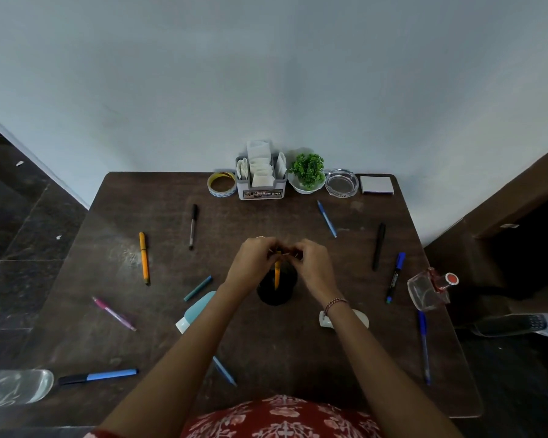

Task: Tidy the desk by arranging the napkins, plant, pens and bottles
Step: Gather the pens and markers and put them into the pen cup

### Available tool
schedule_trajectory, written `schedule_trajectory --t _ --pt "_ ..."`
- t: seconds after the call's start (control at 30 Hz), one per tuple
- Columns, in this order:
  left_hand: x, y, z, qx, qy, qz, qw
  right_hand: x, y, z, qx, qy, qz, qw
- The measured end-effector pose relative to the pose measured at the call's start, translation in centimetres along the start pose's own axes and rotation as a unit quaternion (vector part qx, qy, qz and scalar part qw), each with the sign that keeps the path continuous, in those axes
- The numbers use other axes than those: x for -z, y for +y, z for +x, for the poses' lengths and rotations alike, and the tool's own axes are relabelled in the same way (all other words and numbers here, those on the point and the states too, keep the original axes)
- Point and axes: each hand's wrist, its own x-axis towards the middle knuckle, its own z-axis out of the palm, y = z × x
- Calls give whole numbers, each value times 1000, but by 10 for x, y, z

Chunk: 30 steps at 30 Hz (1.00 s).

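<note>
The grey napkin holder at the desk's back edge carries a front sticker reading "OPEL"; other print is illegible.

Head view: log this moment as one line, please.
hands: left hand, right hand both curled on top of orange pen | pen: upright in black holder | pending: loose pens on desk

A red garment printed with a pale pink and white floral pattern is worn over the torso. A thin band of red and white beads or thread is worn around the wrist of the right hand. A slim, pale metallic ring is seen on a finger of the left hand. Both forearms are left uncovered.
</note>
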Motion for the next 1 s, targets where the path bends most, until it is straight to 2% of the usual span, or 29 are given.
schedule_trajectory --t 0.2,0.37,0.5,0.73,0.83,1.0 --pt "1 1 3 -17 -23 112 993 -4 7 3 14 -21 -41 999" --pt "7 -4 3 -77 37 216 973 -10 7 8 32 -22 -42 998" --pt "7 -13 8 -65 80 229 968 -12 7 12 33 -13 -12 999" --pt "4 -3 20 -16 154 145 977 -5 20 25 -6 19 93 995" --pt "0 17 34 8 177 55 983 3 35 36 -38 55 121 990" --pt "-22 49 67 74 140 -137 978 21 66 61 -104 109 171 974"
